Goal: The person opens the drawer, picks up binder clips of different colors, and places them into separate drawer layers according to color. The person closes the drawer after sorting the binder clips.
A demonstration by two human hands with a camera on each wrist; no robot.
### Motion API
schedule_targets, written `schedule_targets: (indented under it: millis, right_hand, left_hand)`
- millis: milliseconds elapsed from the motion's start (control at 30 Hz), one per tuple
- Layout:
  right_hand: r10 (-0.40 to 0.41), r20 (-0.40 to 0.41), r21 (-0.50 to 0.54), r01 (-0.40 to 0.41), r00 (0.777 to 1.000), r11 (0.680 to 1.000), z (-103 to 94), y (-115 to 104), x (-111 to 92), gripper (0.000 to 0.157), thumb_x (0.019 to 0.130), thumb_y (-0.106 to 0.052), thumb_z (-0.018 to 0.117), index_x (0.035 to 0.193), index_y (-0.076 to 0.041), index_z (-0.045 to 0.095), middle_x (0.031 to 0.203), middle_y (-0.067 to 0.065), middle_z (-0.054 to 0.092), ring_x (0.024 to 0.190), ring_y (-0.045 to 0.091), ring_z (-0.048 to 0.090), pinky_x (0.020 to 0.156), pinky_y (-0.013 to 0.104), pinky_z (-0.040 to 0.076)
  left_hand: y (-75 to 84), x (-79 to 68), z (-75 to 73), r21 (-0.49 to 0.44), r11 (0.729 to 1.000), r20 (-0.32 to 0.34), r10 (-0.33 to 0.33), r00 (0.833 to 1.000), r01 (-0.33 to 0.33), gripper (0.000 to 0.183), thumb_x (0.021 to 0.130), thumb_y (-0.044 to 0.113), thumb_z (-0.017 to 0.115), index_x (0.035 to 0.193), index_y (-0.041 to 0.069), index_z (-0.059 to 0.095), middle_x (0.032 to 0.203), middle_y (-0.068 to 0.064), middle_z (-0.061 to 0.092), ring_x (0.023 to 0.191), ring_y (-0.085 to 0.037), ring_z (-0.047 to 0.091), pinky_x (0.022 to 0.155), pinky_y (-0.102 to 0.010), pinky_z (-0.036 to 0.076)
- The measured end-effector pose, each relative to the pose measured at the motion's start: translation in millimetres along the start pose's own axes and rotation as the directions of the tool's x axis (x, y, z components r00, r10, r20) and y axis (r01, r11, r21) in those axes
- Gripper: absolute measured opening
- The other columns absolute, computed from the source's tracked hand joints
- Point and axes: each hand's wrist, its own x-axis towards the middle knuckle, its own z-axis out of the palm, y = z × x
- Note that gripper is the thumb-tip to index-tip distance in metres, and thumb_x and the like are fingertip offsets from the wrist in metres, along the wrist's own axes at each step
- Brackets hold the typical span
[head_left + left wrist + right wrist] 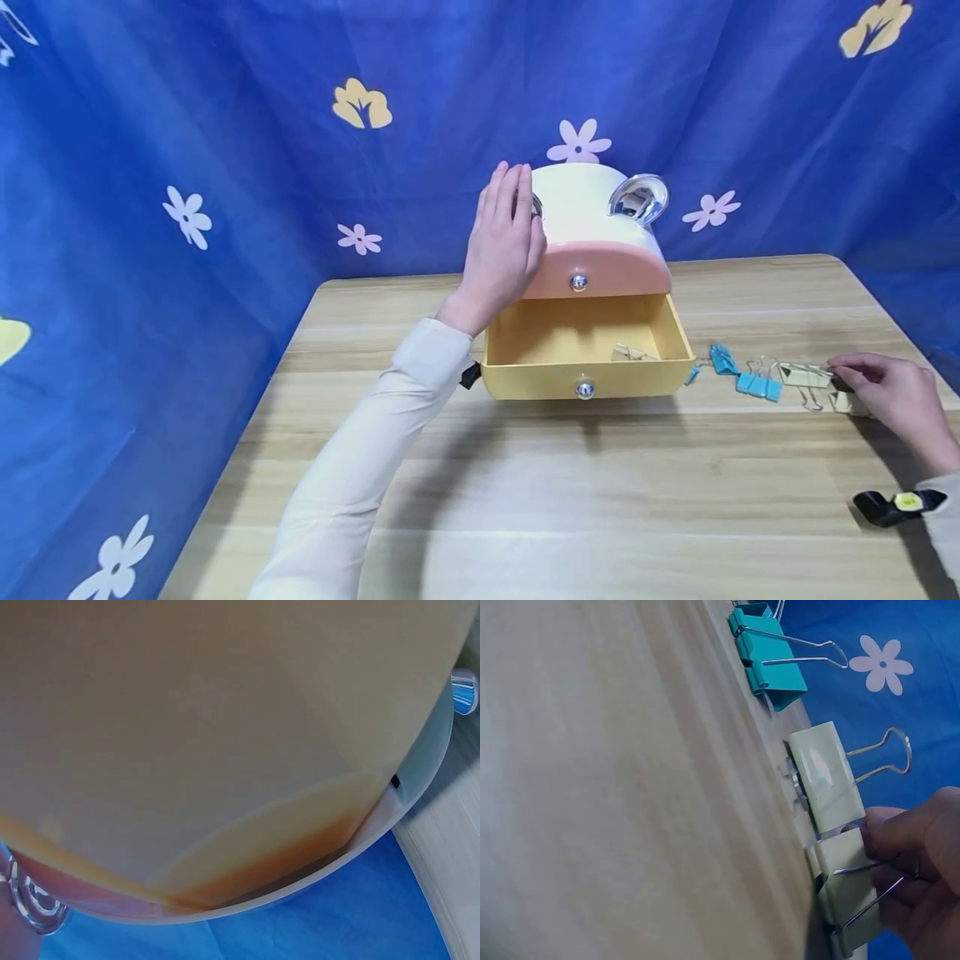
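Note:
My left hand (504, 242) rests with straight fingers against the left side of a small frog-shaped drawer cabinet (577, 196), beside one silver eye. The cabinet's yellow lower drawer (532, 382) is pulled out, and a pale binder clip (630, 353) lies inside. Its pink upper drawer (607, 262) is closed. At the table's right, my right hand (896, 396) pinches a cream binder clip (847, 892) by its wire handle end, the fingertips partly hidden. Another cream binder clip (826, 776) lies right beside it. The cabinet's pale surface (225, 712) fills most of the left wrist view.
Several blue binder clips (759, 387) lie between the drawer and my right hand. Black wrist straps show at both arms. A blue flowered curtain (420, 192) hangs behind and beside the wooden table (585, 492).

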Motion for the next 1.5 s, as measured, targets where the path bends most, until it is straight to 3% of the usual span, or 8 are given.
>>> schedule_targets:
  millis: [100,200,367,467,733,833,1200,1500]
  right_hand:
    - [0.078,0.044,0.212,-0.086,0.996,0.974,1.4,12,-5,0.023,0.097,-0.014,0.058,0.109,0.004,0.066,0.078,-0.016,0.069,0.065,-0.021,0.051,0.053,0.011,0.045]
    - [0.105,0.087,0.452,-0.133,0.991,0.882,0.0,24,-10,0.022,0.097,-0.017,0.058,0.113,-0.005,0.066,0.085,-0.033,0.063,0.075,-0.015,0.061,0.062,0.008,0.048]
    - [0.039,0.130,0.683,-0.118,0.991,0.721,-1.4,37,-16,0.020,0.098,-0.012,0.054,0.111,-0.011,0.068,0.092,-0.016,0.071,0.084,-0.004,0.067,0.071,0.010,0.050]
    - [0.021,0.149,0.736,-0.126,0.989,0.666,-0.4,39,-16,0.022,0.099,-0.015,0.051,0.110,-0.010,0.069,0.093,-0.010,0.073,0.086,0.000,0.068,0.073,0.012,0.051]
    - [-0.005,0.027,0.684,-0.015,1.000,0.729,-12.7,13,-10,0.026,0.101,-0.011,0.044,0.105,-0.023,0.067,0.090,-0.020,0.070,0.083,-0.008,0.065,0.066,0.007,0.048]
    - [-0.055,-0.008,0.699,0.045,0.998,0.714,-22.0,-13,-2,0.028,0.100,-0.003,0.043,0.107,-0.016,0.067,0.092,-0.016,0.071,0.085,-0.006,0.066,0.070,0.008,0.049]
    - [-0.084,-0.018,0.572,0.079,0.996,0.816,-41.2,-106,20,0.035,0.099,-0.015,0.048,0.120,0.009,0.060,0.097,-0.017,0.071,0.087,-0.001,0.068,0.075,0.009,0.049]
    - [-0.330,0.010,0.654,0.244,0.944,0.717,-36.9,-189,18,0.026,0.099,-0.002,0.047,0.114,0.014,0.062,0.104,0.000,0.072,0.091,0.009,0.070,0.079,0.017,0.051]
  left_hand:
    - [1.3,0.9,0.1,0.000,1.000,0.004,0.002,1.000,-0.002,0.055,0.101,0.019,0.031,0.147,-0.010,0.025,0.150,-0.025,0.031,0.144,-0.036,0.017,0.117,-0.032,-0.003]
    - [1.7,2.2,0.8,0.002,1.000,0.006,0.003,1.000,-0.003,0.055,0.101,0.020,0.030,0.148,-0.009,0.025,0.150,-0.024,0.030,0.145,-0.035,0.016,0.117,-0.032,-0.003]
    - [1.4,1.9,2.0,0.000,1.000,0.004,0.002,1.000,-0.002,0.055,0.101,0.020,0.031,0.147,-0.010,0.025,0.149,-0.025,0.031,0.144,-0.036,0.017,0.118,-0.033,-0.002]
    - [1.4,1.1,2.4,0.009,1.000,0.008,-0.006,1.000,0.006,0.055,0.101,0.020,0.032,0.147,-0.010,0.025,0.148,-0.025,0.032,0.144,-0.036,0.018,0.118,-0.034,0.001]
    - [1.4,2.6,3.3,0.002,1.000,0.015,0.005,1.000,-0.005,0.055,0.101,0.020,0.031,0.147,-0.010,0.025,0.148,-0.025,0.032,0.144,-0.036,0.018,0.119,-0.037,0.004]
    - [0.7,1.8,2.2,0.005,1.000,-0.002,0.003,1.000,-0.003,0.055,0.100,0.019,0.032,0.146,-0.011,0.027,0.148,-0.025,0.033,0.143,-0.037,0.019,0.119,-0.036,0.003]
    - [-0.2,1.2,1.4,0.005,1.000,0.005,-0.001,1.000,0.001,0.055,0.101,0.019,0.032,0.147,-0.010,0.026,0.148,-0.024,0.032,0.143,-0.036,0.019,0.118,-0.034,0.000]
    - [1.0,-0.1,0.8,0.003,1.000,0.018,-0.006,1.000,0.006,0.055,0.101,0.020,0.032,0.147,-0.010,0.025,0.148,-0.025,0.032,0.144,-0.036,0.018,0.118,-0.033,-0.002]
